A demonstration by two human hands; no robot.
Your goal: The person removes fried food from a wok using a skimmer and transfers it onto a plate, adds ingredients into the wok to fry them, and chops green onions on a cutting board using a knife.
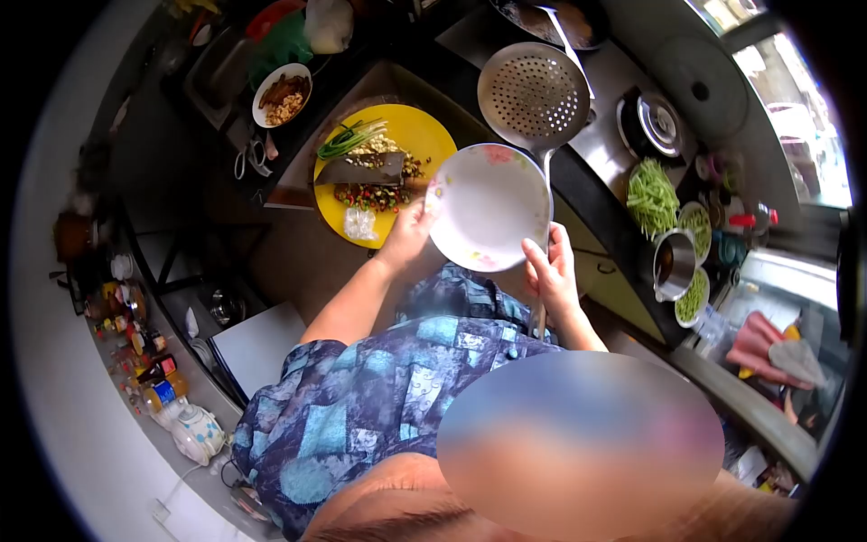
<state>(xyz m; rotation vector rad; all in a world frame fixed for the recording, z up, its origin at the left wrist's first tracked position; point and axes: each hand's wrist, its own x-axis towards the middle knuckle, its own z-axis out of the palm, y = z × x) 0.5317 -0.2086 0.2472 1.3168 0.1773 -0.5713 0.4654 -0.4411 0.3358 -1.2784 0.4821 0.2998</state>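
Observation:
A white plate (pixel 488 210) with pink flowers on its rim is held in front of my body. My left hand (pixel 408 237) grips its left edge. My right hand (pixel 554 271) is at its lower right edge and also closes round the long handle of a perforated metal skimmer (pixel 531 95), whose round head lies beyond the plate. To the left, a yellow cutting board (pixel 437 137) carries green onions (pixel 350 139), a cleaver (pixel 366 169), chopped red and green pieces (pixel 372 197) and a small clear plastic item (pixel 359 224).
A bowl of brown food (pixel 284 96) and scissors (pixel 251 159) are at the upper left. Shredded green vegetable (pixel 652 199), a metal pot (pixel 675 264) and small bowls line the right counter. A pan (pixel 551 20) sits at the top, near a lidded pot (pixel 652 125).

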